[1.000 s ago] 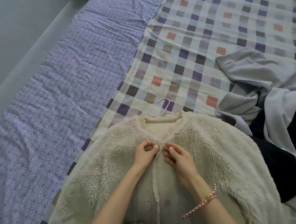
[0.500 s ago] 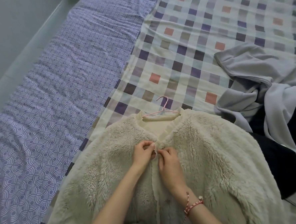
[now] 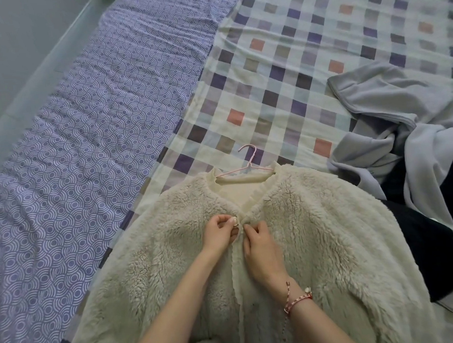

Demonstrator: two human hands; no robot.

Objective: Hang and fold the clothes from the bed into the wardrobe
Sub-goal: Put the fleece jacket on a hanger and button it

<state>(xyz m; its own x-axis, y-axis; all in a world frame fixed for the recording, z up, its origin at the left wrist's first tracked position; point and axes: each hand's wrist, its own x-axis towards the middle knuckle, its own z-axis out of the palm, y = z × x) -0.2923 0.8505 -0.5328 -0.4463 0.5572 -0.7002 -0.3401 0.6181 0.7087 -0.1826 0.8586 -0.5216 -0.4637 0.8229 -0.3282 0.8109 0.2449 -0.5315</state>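
A cream fleece jacket lies front-up on the bed with a pink hanger inside its neck; the hook pokes out above the collar. My left hand pinches the left front edge and a small button just below the neckline. My right hand, with a red-and-white bracelet on the wrist, pinches the right front edge against it. The two edges meet between my fingertips. The lower hem is out of frame.
A checked bedcover lies under the jacket. A purple patterned sheet runs along the left, by a pale wall. A grey garment and a dark garment are heaped at the right.
My hands have drawn the two front edges together at the top button. The right hand has turned and closed in on the left. The view shifted slightly.
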